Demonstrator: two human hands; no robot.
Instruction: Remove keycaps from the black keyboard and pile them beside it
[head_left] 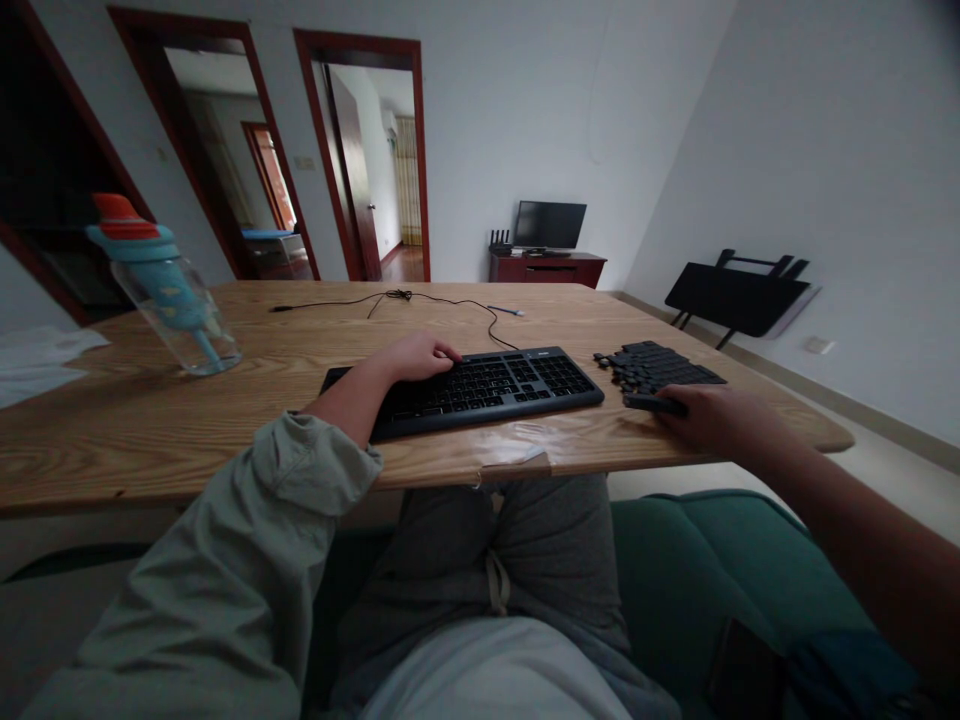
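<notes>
Keyboard [517,388] lies on table [150,430], left of keycaps [651,365]

The keyboard [517,378] looks matt plastic, the table [187,430] grained wood, the sleeve [247,530] cloth.

dim, flat light; edges stretched and slightly blurred.

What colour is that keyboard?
The keyboard is black and dark grey, as the head view shows.
</notes>
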